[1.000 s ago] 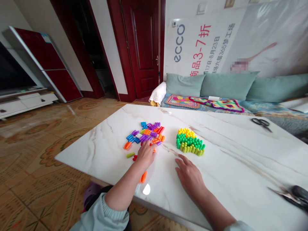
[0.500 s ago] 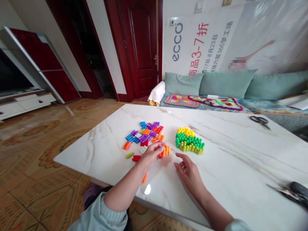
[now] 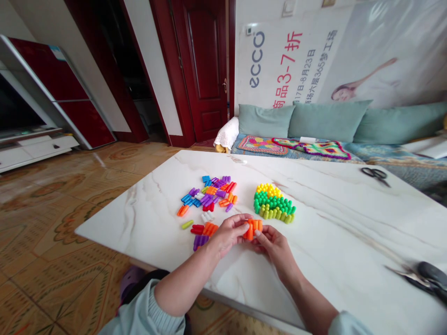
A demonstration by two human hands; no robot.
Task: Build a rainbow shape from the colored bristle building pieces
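Both hands meet above the near middle of the table around a small cluster of orange capsule-shaped plastic pieces. My left hand pinches the cluster from the left, thumb in front. From the right, my right hand grips it with thumb and fingers; some fingers are hidden behind. Just beyond stand grouped yellow pieces, green pieces and olive-green pieces, packed side by side. To the left lies a loose spread of purple pieces, blue pieces, red pieces and white pieces.
The white marble-look table has black-handled scissors at its far right. A second pair of scissors lies at the near right. Behind the table is a sofa with green cushions.
My left hand has carried the orange pieces right and nearer to me. My right hand has moved in and closed on them. Orange and purple pieces by my left forearm now show.
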